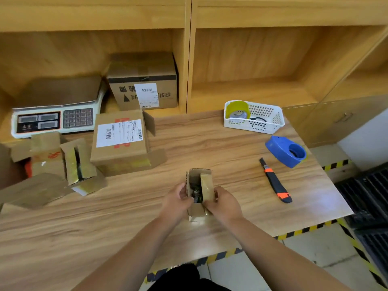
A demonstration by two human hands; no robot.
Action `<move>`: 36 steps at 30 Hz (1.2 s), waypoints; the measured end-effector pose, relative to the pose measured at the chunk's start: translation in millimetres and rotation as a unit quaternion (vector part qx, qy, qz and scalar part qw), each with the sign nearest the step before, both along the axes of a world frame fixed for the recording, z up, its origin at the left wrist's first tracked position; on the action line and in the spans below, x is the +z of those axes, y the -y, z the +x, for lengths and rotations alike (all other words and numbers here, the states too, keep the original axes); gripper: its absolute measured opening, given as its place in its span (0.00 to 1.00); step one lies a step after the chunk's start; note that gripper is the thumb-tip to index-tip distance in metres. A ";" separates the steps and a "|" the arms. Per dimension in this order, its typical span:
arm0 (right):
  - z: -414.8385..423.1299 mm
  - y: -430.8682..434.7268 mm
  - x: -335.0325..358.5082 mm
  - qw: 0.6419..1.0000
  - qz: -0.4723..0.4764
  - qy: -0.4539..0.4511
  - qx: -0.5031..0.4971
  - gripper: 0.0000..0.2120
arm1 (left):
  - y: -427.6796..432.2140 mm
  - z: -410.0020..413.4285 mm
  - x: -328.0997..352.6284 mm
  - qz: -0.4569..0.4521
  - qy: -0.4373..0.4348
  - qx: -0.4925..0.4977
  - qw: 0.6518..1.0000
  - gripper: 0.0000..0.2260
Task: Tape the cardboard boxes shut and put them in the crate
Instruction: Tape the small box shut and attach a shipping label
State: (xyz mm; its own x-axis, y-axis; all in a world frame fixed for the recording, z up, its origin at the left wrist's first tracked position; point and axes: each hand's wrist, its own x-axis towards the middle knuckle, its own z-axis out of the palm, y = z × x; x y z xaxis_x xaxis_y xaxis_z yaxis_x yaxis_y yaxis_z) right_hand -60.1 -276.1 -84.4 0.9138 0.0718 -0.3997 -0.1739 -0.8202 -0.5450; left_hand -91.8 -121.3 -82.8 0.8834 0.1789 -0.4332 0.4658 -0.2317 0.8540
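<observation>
Both hands, left hand [178, 199] and right hand [223, 203], grip the sides of a small open box [199, 191] (flaps up) standing on the worktop [231, 156], lower centre of the frame.

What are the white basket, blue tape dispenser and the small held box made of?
White basket: moulded plastic, by the perforated grid walls, semi-gloss.
Blue tape dispenser: likely hard plastic, smooth with slight sheen.
Small box: brown corrugated cardboard, matte; wavy flap edge shows fluting.
</observation>
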 end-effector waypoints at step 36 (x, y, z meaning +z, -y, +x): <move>67.4 11.8 2.6 0.989 -0.042 0.070 0.120 0.14 | 5.4 70.8 -12.5 0.409 0.126 -0.284 0.858 0.43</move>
